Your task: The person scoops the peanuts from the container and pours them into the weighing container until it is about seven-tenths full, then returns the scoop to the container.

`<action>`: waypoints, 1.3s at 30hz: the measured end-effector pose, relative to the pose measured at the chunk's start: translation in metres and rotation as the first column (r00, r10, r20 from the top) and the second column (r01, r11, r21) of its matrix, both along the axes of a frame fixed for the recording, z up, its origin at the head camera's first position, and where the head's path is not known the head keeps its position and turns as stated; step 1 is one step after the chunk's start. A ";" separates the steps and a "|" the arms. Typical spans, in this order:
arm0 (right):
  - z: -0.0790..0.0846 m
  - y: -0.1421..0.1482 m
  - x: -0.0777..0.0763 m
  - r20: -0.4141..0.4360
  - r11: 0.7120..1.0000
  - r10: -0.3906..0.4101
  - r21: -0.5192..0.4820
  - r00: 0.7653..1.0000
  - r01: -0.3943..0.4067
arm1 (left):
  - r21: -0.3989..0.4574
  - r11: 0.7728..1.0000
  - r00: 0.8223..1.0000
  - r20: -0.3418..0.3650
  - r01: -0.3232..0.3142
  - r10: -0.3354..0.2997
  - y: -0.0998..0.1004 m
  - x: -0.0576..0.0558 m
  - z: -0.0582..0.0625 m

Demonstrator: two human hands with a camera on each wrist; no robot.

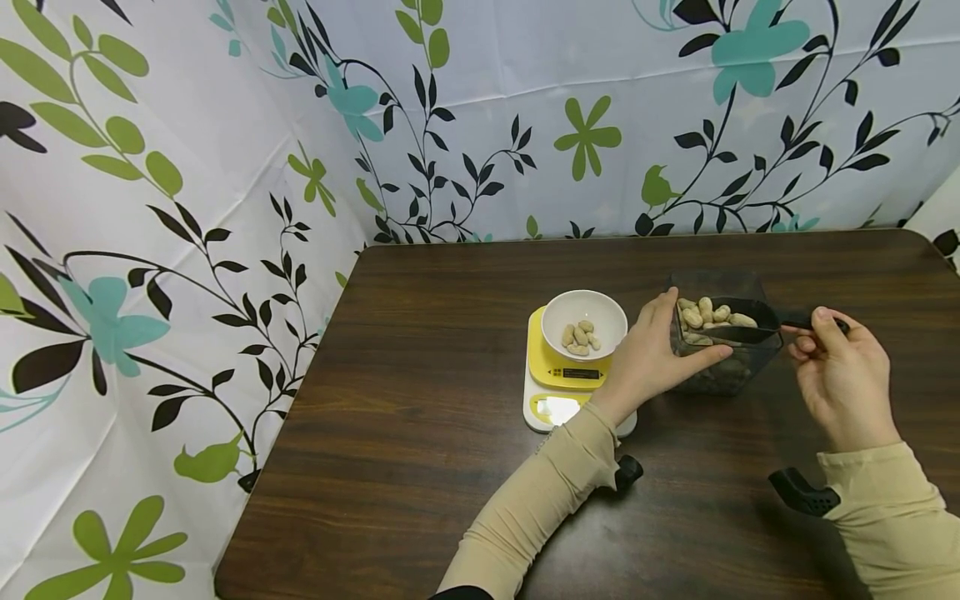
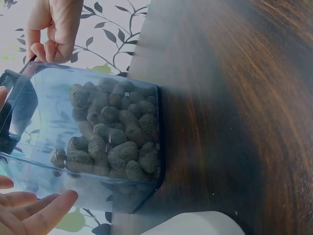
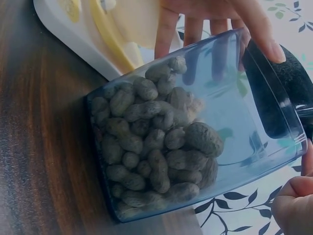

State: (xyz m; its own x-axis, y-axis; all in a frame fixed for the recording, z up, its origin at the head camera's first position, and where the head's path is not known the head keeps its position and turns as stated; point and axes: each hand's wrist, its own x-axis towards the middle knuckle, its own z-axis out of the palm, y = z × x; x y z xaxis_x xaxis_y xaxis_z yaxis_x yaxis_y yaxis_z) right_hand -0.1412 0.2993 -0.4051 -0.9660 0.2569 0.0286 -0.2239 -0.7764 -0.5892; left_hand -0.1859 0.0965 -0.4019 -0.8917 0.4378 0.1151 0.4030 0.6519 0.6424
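Observation:
A clear plastic container (image 3: 234, 161) of peanuts (image 3: 161, 161) stands on the table's right half. My left hand (image 1: 660, 354) grips its left side, thumb over the front rim and fingers along the wall. With my right hand (image 1: 847, 375) I pinch the handle of a black scoop (image 1: 765, 321), which lies across the container's mouth. Peanuts (image 1: 705, 312) show in the scoop in the head view. Left of the container, a white bowl (image 1: 551, 321) with several peanuts (image 1: 580, 337) sits on a yellow and white kitchen scale (image 1: 536, 358).
The dark wooden table (image 1: 420, 375) ends at a back edge against a patterned curtain (image 1: 480, 125). My left forearm (image 1: 540, 492) passes close by the scale's front right corner. Black wrist mounts (image 1: 806, 492) stick out under the sleeves.

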 end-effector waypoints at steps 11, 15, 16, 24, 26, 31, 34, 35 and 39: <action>0.012 -0.007 -0.007 -0.032 1.000 -0.008 0.027 0.999 0.008 | 0.006 1.000 0.997 -0.073 -0.012 0.012 -0.008 -0.003 0.011; 0.020 -0.012 -0.012 -0.022 0.999 -0.004 0.033 1.000 0.005 | 0.023 0.999 0.996 -0.088 -0.028 0.030 -0.016 -0.006 0.018; 0.022 -0.013 -0.013 -0.020 1.000 -0.002 0.027 1.000 0.003 | 0.025 0.999 0.995 -0.091 -0.031 0.033 -0.019 -0.007 0.020; 0.042 -0.028 -0.023 -0.025 0.997 0.018 0.079 1.000 -0.016 | 0.058 0.996 0.991 -0.113 -0.072 0.078 -0.042 -0.012 0.028; 0.045 -0.033 -0.025 -0.016 0.996 0.029 0.085 0.999 -0.027 | 0.061 0.994 0.989 -0.113 -0.091 0.097 -0.047 -0.013 0.029; 0.049 -0.046 -0.032 -0.021 0.994 0.056 0.099 0.998 -0.053 | 0.071 0.990 0.986 -0.103 -0.124 0.131 -0.060 -0.016 0.029; 0.050 -0.053 -0.035 -0.014 0.992 0.073 0.109 0.997 -0.071 | 0.089 0.986 0.983 -0.103 -0.141 0.150 -0.071 -0.019 0.026; 0.050 -0.054 -0.036 -0.008 0.990 0.079 0.116 0.997 -0.078 | 0.094 0.984 0.981 -0.106 -0.151 0.161 -0.075 -0.020 0.025; 0.049 -0.058 -0.039 0.002 0.985 0.117 0.125 0.993 -0.116 | 0.114 0.973 0.973 -0.093 -0.202 0.213 -0.092 -0.023 0.015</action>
State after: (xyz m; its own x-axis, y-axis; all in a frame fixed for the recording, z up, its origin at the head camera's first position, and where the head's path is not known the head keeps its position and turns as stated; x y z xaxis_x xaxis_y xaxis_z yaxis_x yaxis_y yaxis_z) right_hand -0.1805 0.2412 -0.3566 -0.9889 0.1368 0.0584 -0.1396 -0.7182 -0.6817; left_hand -0.2085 0.0048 -0.3872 -0.9424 0.2255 0.2470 0.3343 0.6607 0.6721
